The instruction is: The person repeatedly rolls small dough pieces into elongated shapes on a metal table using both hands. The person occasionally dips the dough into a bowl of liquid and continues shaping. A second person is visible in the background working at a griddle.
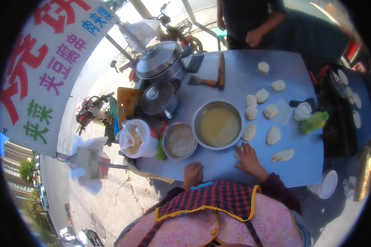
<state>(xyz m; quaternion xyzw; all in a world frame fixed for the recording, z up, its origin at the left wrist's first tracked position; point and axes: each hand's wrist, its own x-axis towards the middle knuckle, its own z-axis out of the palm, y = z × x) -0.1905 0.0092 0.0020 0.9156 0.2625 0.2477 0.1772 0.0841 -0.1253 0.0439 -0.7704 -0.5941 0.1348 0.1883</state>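
My right hand (249, 159) lies palm down on the metal tabletop (216, 168), its fingers spread over a small dough piece (238, 153) that they partly cover. Close to the table's near edge rests my left hand (193, 174), with curled fingers and nothing visible in it. Beyond the hands stands a steel basin of yellowish liquid (218, 126). A smaller metal bowl (179, 140) holds something pale and wet. A flattened dough piece (282, 155) lies right of my right hand, below an oval one (273, 136). Several rolled dough pieces (251, 101) sit farther back.
At left are a white tub (139, 139), a lidded pot (159, 98) and a large steel pot (160, 61). A scraper (204, 81) and phone (195, 63) lie at the back. A green bottle (313, 123) stands right. A person (247, 24) stands across the table.
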